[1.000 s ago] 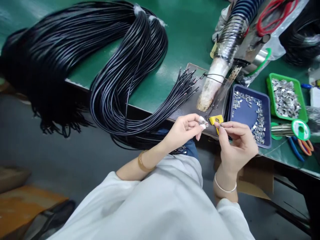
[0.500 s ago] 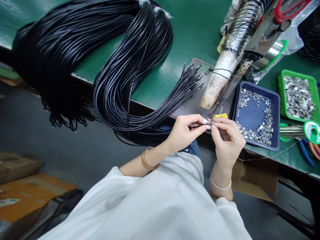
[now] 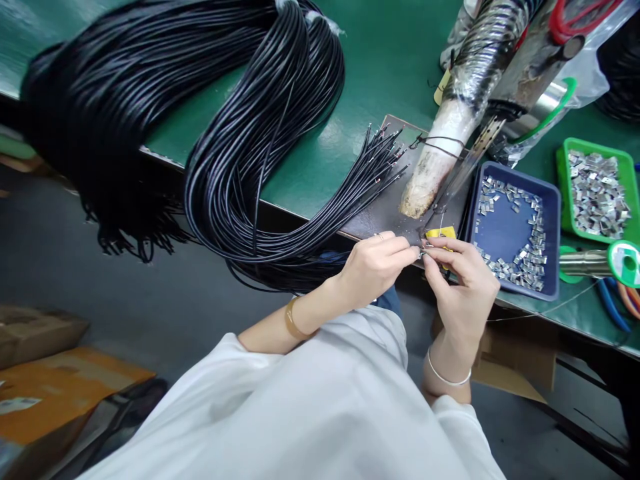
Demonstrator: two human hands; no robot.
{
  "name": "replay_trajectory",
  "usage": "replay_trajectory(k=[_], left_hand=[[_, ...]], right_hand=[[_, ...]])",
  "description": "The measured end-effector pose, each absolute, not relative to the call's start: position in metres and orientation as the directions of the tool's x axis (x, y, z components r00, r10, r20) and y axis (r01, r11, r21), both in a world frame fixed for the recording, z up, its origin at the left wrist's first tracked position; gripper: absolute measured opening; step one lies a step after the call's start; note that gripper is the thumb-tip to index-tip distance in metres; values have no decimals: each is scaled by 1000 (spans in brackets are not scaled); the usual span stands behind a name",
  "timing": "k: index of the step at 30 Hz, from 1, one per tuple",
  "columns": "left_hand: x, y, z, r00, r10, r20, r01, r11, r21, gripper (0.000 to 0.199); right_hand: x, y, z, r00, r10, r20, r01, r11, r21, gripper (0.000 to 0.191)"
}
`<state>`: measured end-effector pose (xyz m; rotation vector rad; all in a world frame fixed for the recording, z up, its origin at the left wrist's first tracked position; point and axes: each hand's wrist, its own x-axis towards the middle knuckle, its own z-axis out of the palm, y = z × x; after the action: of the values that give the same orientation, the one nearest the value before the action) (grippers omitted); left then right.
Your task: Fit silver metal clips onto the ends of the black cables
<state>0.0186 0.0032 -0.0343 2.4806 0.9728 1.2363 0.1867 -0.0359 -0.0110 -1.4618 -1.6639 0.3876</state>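
Observation:
My left hand (image 3: 377, 267) is closed in a pinch at the table's front edge, back of the hand turned up. A black cable ran between its fingers a moment ago; now the fingers hide it. Close against it, my right hand (image 3: 463, 283) pinches a small silvery metal piece (image 3: 423, 253) between thumb and fingertips, mostly covered. Just behind the fingertips sits a yellow block (image 3: 441, 233), below a soldering iron (image 3: 467, 162) that points down toward me. Left of the hands, a bundle of black cables (image 3: 300, 233) has its stripped ends on a dark board (image 3: 367, 217).
A blue tray (image 3: 551, 233) of small metal shells stands right of my hands, with a green tray (image 3: 563, 180) of similar parts beyond. Solder wire runs from a spool (image 3: 623, 265). A wrapped white tube (image 3: 435, 157) slants over the board. Larger cable coils (image 3: 125, 87) hang off the table.
My left hand has rolled over so its back faces up, covering the cable. My right hand has shifted slightly right and down, its fingertips still meeting the left hand's.

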Motion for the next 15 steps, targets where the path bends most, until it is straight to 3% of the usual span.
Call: replay_trajectory(k=[4, 7, 10, 12, 15], left_hand=[[20, 1, -37, 405, 612, 679, 444, -781, 439, 20], [22, -5, -36, 319, 728, 607, 283, -684, 672, 14], [23, -9, -30, 320, 914, 249, -9, -260, 966, 19], [22, -8, -26, 391, 920, 8, -165, 61, 984, 25], [20, 0, -24, 422, 899, -119, -304, 264, 915, 29]], right_hand=[[184, -37, -11, 111, 939, 324, 526, 221, -821, 8], [179, -38, -12, 180, 931, 317, 353, 240, -904, 7], [172, -37, -15, 225, 892, 392, 348, 302, -887, 7], [168, -36, -17, 239, 869, 435, 409, 316, -856, 5], [167, -35, -18, 296, 841, 452, 419, 311, -853, 3]])
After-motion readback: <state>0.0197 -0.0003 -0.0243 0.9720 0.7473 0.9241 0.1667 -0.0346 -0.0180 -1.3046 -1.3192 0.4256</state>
